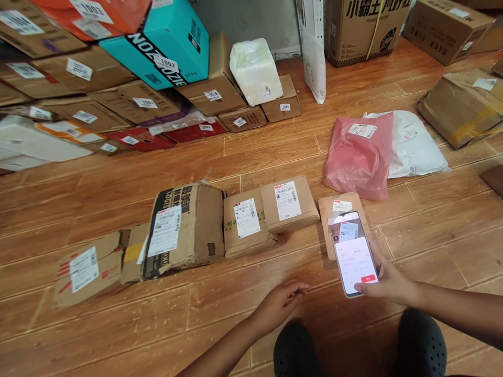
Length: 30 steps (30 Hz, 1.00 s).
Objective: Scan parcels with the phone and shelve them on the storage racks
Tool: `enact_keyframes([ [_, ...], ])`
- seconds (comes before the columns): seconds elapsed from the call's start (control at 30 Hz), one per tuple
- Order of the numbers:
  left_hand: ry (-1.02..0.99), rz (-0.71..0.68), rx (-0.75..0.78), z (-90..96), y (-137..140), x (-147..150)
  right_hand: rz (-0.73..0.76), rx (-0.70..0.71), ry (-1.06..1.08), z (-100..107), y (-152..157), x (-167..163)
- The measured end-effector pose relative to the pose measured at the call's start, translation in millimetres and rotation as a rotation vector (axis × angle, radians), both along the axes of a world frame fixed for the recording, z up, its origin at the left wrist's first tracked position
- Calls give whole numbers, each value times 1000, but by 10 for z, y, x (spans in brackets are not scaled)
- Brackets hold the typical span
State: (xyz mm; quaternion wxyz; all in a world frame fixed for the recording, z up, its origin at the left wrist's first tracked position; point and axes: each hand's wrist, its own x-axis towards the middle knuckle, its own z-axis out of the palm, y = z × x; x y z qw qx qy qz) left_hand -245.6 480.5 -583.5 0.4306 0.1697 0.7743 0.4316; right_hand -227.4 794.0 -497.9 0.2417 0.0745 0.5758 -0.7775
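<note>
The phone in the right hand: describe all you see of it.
The phone is slim and round-cornered. Its lit screen faces up, showing a label image above a white panel with a red button; small text is unreadable. The right hand grips it, thumb over the lower screen. Its top leans slightly left, partly hiding a cardboard parcel.

The right grip [387, 280] holds a phone [356, 262] over a flat parcel [329, 245], the left grip [278, 303] relaxed above wooden floorboards [153, 314]
</note>
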Motion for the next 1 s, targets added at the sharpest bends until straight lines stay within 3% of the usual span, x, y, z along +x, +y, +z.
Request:
enact_keyframes([
  [0.2, 3, -7, -7, 31, 17, -6, 2, 0, 8, -25, 6, -3],
  [0.47, 37, -30, -30, 129, 47, -54, 167, -100, -60, -48, 132, 65],
  [0.87, 52, -33, -17, 77, 35, -55, 119, -58, -37, -39, 83, 45],
  [1.0, 64, -14, -29, 85, 27, -80, 126, -108, -79, -43, 62, 107],
])
